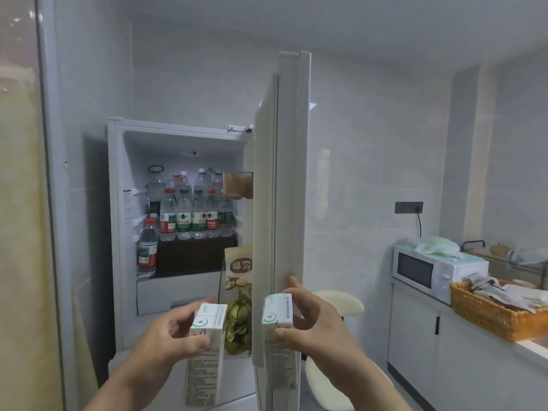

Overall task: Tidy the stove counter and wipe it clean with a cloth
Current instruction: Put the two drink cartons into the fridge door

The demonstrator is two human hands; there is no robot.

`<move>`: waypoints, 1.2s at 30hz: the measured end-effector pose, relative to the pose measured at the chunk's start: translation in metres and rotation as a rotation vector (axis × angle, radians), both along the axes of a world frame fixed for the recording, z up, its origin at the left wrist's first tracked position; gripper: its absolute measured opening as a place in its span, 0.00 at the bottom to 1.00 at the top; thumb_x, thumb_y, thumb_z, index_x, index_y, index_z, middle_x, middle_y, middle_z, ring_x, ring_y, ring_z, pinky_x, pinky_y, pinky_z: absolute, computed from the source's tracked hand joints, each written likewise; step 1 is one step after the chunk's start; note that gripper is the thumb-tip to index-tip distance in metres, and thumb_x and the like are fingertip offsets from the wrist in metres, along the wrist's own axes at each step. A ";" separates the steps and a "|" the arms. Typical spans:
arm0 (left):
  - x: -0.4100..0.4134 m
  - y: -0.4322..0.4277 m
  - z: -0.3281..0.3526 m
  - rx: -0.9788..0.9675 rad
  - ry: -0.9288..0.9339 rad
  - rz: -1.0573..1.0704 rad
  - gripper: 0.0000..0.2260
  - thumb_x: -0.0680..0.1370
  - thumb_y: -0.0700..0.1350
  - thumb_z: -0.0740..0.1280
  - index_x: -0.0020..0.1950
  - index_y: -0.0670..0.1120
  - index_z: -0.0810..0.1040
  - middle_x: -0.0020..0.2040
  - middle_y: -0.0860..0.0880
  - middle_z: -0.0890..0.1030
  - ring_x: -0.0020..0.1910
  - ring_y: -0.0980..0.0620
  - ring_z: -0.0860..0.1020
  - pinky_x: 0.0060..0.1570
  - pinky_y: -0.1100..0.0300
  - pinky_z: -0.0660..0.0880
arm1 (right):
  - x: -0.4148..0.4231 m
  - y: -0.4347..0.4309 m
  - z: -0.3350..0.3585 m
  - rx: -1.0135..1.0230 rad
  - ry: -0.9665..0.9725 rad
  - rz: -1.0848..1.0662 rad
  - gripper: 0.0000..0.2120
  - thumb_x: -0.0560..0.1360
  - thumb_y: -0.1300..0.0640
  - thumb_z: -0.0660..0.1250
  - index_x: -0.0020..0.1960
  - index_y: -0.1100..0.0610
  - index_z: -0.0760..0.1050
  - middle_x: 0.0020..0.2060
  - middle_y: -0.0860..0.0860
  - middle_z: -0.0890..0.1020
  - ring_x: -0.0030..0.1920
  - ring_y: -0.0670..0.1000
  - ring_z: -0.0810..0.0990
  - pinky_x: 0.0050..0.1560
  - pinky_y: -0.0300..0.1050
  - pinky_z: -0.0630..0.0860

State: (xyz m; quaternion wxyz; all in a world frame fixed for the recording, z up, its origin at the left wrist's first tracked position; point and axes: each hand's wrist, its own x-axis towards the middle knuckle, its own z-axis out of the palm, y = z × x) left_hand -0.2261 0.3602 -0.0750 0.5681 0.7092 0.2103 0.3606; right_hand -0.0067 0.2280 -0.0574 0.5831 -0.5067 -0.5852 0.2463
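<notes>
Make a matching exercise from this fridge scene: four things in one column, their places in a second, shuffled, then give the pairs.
Things:
1. left carton
2. water bottles
3. microwave
4. wicker basket

Places:
A. against the wall on the counter
B. in the left hand
C. on the fridge shelf
D. nearer on the counter, holding cloths

Pairs: 1-B, 2-C, 3-A, 4-D

Both forearms are bare, with no sleeve in view. The left hand (175,332) and right hand (308,318) wear no gloves, rings or watch.
</notes>
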 end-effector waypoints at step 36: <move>0.062 0.035 0.019 0.140 0.046 -0.005 0.36 0.52 0.58 0.79 0.56 0.44 0.79 0.48 0.45 0.84 0.49 0.48 0.82 0.43 0.60 0.77 | 0.047 -0.009 -0.002 -0.046 0.030 -0.219 0.25 0.59 0.47 0.76 0.55 0.52 0.81 0.47 0.50 0.86 0.51 0.51 0.84 0.55 0.51 0.80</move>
